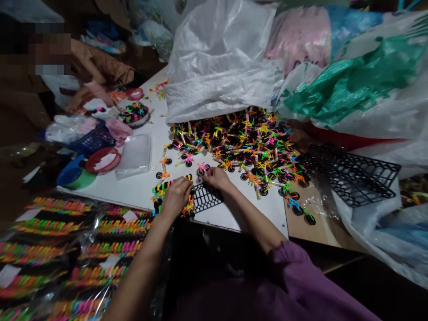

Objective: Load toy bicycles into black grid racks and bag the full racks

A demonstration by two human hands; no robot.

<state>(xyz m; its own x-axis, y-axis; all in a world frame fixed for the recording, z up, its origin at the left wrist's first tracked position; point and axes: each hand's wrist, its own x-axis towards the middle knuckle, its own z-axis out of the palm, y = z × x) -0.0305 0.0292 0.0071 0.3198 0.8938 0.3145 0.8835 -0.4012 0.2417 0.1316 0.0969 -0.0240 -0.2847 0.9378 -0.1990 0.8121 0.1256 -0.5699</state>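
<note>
My left hand (175, 196) rests palm down on a black grid tray (205, 197) near the table's front edge, covering a row of small colourful toy bicycles (158, 189) set in it; its fingers are curled over them. My right hand (216, 177) is at the tray's far edge, fingers pinched on a small pink toy bicycle (202, 167). Just beyond lies a big heap of loose toy bicycles (247, 145) in several bright colours with black wheels.
Large plastic bags (220, 67) crowd the back and right. An empty black grid tray (357, 178) lies to the right. Packed bagged trays (63, 249) are stacked at the lower left. Bowls, a blue basket (92, 140) and another person's hands (90, 96) are at the far left.
</note>
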